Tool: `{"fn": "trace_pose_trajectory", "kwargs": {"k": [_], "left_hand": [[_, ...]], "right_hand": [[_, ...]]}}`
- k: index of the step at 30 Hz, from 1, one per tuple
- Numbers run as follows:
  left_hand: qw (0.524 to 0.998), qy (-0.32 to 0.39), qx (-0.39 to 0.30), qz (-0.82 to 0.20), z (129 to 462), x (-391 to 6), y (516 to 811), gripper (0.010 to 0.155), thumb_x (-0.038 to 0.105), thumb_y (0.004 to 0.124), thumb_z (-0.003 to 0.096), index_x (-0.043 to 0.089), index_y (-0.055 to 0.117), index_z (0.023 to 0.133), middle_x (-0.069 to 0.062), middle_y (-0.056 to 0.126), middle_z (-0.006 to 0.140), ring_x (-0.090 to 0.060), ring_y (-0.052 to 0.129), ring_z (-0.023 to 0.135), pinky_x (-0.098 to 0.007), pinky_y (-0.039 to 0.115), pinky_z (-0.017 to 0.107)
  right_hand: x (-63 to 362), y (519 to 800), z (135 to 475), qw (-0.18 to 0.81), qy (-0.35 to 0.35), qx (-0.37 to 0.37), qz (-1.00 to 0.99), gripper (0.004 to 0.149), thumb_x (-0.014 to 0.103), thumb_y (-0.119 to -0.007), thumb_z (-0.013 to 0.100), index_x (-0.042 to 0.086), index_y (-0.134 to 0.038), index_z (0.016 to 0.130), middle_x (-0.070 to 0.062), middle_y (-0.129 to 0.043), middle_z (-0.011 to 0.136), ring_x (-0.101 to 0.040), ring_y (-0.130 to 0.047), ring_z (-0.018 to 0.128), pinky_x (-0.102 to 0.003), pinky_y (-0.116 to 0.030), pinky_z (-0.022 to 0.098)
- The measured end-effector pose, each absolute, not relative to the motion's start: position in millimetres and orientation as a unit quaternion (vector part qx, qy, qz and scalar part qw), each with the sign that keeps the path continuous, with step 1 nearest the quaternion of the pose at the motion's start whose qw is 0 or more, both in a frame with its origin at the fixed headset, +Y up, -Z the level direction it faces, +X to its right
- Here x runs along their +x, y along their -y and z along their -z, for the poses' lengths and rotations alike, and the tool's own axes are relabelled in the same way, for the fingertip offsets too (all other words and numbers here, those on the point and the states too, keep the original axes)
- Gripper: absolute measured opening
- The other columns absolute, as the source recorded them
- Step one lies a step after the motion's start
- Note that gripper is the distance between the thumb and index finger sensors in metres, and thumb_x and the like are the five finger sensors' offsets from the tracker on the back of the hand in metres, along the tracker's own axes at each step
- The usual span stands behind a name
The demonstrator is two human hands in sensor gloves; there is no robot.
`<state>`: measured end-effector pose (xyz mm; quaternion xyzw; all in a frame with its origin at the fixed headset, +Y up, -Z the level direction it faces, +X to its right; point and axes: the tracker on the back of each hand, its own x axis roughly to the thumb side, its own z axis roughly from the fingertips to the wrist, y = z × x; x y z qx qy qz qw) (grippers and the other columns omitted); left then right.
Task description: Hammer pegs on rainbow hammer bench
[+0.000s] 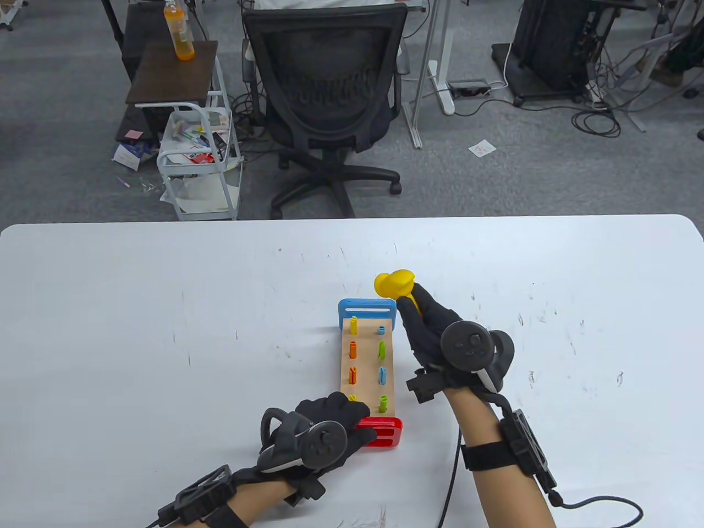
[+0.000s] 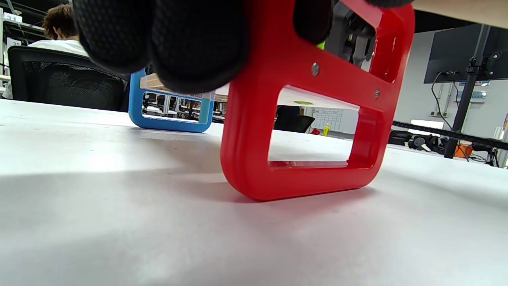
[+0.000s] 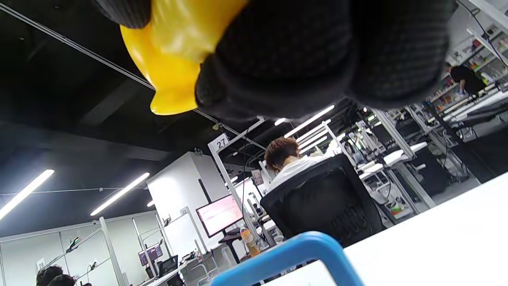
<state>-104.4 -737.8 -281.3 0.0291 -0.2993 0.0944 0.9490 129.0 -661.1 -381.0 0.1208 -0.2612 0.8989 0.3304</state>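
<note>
Glossy red plastic end frame (image 2: 254,119), probably wooden bench top (image 1: 367,363), knit-cloth gloves (image 3: 317,51).

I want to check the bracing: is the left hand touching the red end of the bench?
Touching. The left wrist view shows left hand fingers pressed against the red end.

Yellow hammer (image 1: 397,284), red end frame (image 1: 382,432), blue end frame (image 1: 367,309), black-gloved hands.

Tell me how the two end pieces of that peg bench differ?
The red end piece sits nearest the person, and the left hand rests on it; the blue end piece stands at the far end, untouched, beside the raised yellow hammer. Both are rounded frames with a rectangular opening, standing on the white table.
</note>
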Motion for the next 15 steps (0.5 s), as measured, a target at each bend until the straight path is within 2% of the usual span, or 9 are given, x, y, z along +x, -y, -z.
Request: {"fn": "trace_pose_trajectory", "kwargs": {"k": [3,5,6,7,8,9,10,13,15], "left_hand": [[0.949,0.299,0.028,-0.092,281.2,-104.2,737.7,0.059,0.065,0.053,0.0523,0.03,0.068,0.097,-0.009,0.081,0.085,-0.019,0.095,0.053,-0.052,0.08,0.061],[0.949,0.3,0.027,-0.089,281.1,-104.2,737.5,0.059,0.065,0.052,0.0523,0.03,0.068,0.097,-0.009,0.08,0.086,-0.019,0.095,0.053,-0.052,0.08,0.061],[0.949,0.301,0.027,-0.088,280.9,-104.2,737.6,0.059,0.064,0.052,0.0524,0.029,0.067,0.098,-0.009,0.08,0.086,-0.019,0.095,0.053,-0.052,0.08,0.061],[0.949,0.303,0.028,-0.083,280.6,-103.9,737.6,0.06,0.065,0.052,0.0523,0.029,0.067,0.098,-0.009,0.08,0.086,-0.019,0.095,0.053,-0.052,0.08,0.061],[0.949,0.302,0.03,-0.08,280.4,-103.9,737.5,0.06,0.065,0.051,0.0524,0.029,0.066,0.098,-0.009,0.08,0.086,-0.019,0.095,0.053,-0.051,0.08,0.061],[0.949,0.302,0.029,-0.081,280.4,-103.8,737.5,0.06,0.065,0.051,0.0525,0.029,0.066,0.098,-0.009,0.08,0.086,-0.019,0.095,0.053,-0.052,0.08,0.061],[0.949,0.302,0.027,-0.083,280.8,-104.1,737.3,0.059,0.064,0.051,0.0526,0.029,0.066,0.098,-0.009,0.08,0.086,-0.019,0.095,0.053,-0.052,0.08,0.061],[0.949,0.303,0.027,-0.084,280.7,-103.9,737.3,0.059,0.064,0.051,0.0526,0.03,0.066,0.098,-0.009,0.08,0.086,-0.019,0.095,0.053,-0.052,0.08,0.061],[0.949,0.302,0.027,-0.085,280.6,-103.9,737.5,0.059,0.064,0.051,0.0527,0.029,0.066,0.098,-0.009,0.08,0.086,-0.019,0.095,0.054,-0.052,0.08,0.061]], "right_hand": [[124.8,681.8,386.6,0.301,0.251,0.134,-0.91,0.06,0.048,-0.053,0.061,0.006,-0.071,0.1,-0.012,-0.1,0.062,-0.023,-0.101,0.029,-0.051,-0.088,0.04],[120.4,700.3,392.7,0.24,0.21,0.13,-0.939,0.06,0.048,-0.053,0.061,0.006,-0.073,0.099,-0.012,-0.101,0.059,-0.022,-0.101,0.026,-0.05,-0.089,0.037],[117.7,707.0,396.7,0.214,0.176,0.125,-0.953,0.06,0.047,-0.056,0.061,0.003,-0.077,0.097,-0.013,-0.103,0.055,-0.021,-0.101,0.021,-0.05,-0.09,0.033],[112.6,718.5,404.8,0.149,0.047,0.103,-0.982,0.061,0.048,-0.056,0.061,0.003,-0.078,0.096,-0.012,-0.104,0.054,-0.02,-0.101,0.02,-0.049,-0.091,0.032],[120.1,713.4,397.3,0.142,0.008,0.1,-0.985,0.061,0.054,-0.043,0.063,0.013,-0.066,0.103,-0.001,-0.1,0.064,-0.008,-0.101,0.029,-0.038,-0.094,0.04],[116.1,711.9,401.2,0.202,0.06,0.123,-0.97,0.061,0.048,-0.052,0.063,0.005,-0.072,0.101,-0.011,-0.101,0.06,-0.018,-0.1,0.026,-0.048,-0.089,0.037],[118.6,704.4,395.1,0.236,0.154,0.095,-0.955,0.06,0.047,-0.057,0.06,0.004,-0.079,0.095,-0.013,-0.104,0.052,-0.02,-0.101,0.018,-0.049,-0.09,0.031],[120.7,683.8,388.8,0.277,0.193,0.112,-0.935,0.061,0.048,-0.055,0.061,0.005,-0.076,0.098,-0.012,-0.103,0.056,-0.02,-0.101,0.022,-0.049,-0.09,0.034],[121.2,673.7,383.5,0.287,0.245,0.124,-0.917,0.061,0.048,-0.055,0.061,0.005,-0.075,0.098,-0.012,-0.102,0.057,-0.021,-0.101,0.023,-0.049,-0.09,0.035]]}}
